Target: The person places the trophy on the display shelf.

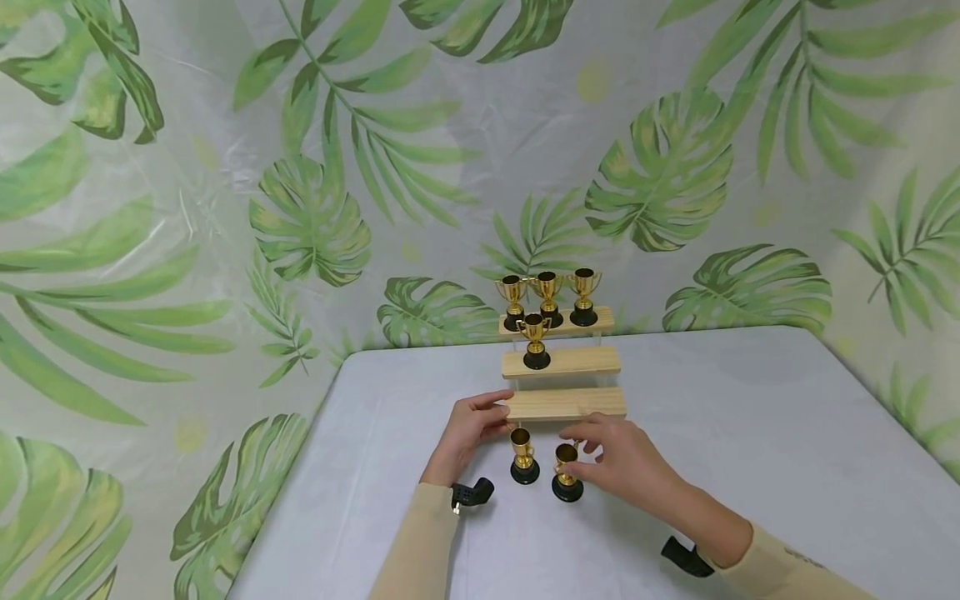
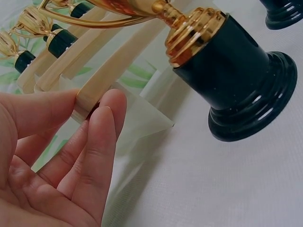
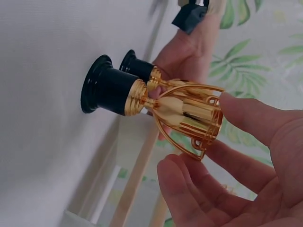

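My left hand (image 1: 465,433) pinches the left end of the lowest wooden shelf (image 1: 566,403) of a three-tier display stand, thumb on top and fingers curled beneath in the left wrist view. My right hand (image 1: 630,462) holds a small gold trophy (image 1: 567,488) with a black base by its cup; in the right wrist view the thumb is at one handle and the fingers at the other. That trophy stands upright on the table in front of the stand. Just left of it, between the hands, stands a matching trophy (image 1: 524,472).
Three gold trophies (image 1: 551,315) line the top shelf (image 1: 604,320). One more trophy (image 1: 536,358) sits at the left of the middle shelf (image 1: 585,360). A white cloth covers the table (image 1: 720,400), and a leaf-patterned sheet (image 1: 525,125) hangs behind.
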`<state>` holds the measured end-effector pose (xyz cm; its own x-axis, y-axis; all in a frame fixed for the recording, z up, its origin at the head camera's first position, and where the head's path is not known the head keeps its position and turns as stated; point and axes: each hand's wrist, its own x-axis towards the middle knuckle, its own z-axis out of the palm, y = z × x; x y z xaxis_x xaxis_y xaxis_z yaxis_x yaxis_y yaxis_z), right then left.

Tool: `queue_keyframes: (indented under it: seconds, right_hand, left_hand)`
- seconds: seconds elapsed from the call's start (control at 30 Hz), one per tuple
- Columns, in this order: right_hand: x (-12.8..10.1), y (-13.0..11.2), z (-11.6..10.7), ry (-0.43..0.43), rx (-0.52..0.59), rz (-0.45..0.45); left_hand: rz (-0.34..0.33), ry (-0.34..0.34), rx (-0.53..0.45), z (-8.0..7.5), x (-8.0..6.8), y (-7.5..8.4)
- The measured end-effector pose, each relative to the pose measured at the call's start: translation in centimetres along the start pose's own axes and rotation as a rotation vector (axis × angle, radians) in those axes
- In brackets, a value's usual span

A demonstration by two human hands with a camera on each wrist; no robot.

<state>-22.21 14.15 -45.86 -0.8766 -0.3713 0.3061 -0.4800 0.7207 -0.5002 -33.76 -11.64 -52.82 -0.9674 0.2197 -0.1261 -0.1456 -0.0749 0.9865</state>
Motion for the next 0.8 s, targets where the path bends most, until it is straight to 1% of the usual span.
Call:
queue_keyframes:
  seconds: [0.1,0.3,0.43,0.7,0.8]
  right_hand:
    - [-0.11,0.14,0.24,0.000,0.016,-0.003]
    - [-0.18,0.28,0.62,0.002,0.045,0.021]
    - [-0.31,0.46,0.75,0.011,0.054,0.012]
    - [-0.50,0.62,0.83,0.021,0.032,0.008]
    - [-0.49,0.64,0.86,0.023,0.037,0.017]
  left_hand:
    - [-0.006,0.000,-0.001,0.00,-0.02,0.02]
    - [-0.008,-0.008,-0.009,-0.07,-0.06,0.03]
    - [-0.011,-0.006,-0.013,-0.03,-0.05,0.01]
    - [0.009,-0.006,-0.008,0.01,0.13,-0.10]
    - [0.002,-0.002,-0.012,-0.04,0.20,-0.11]
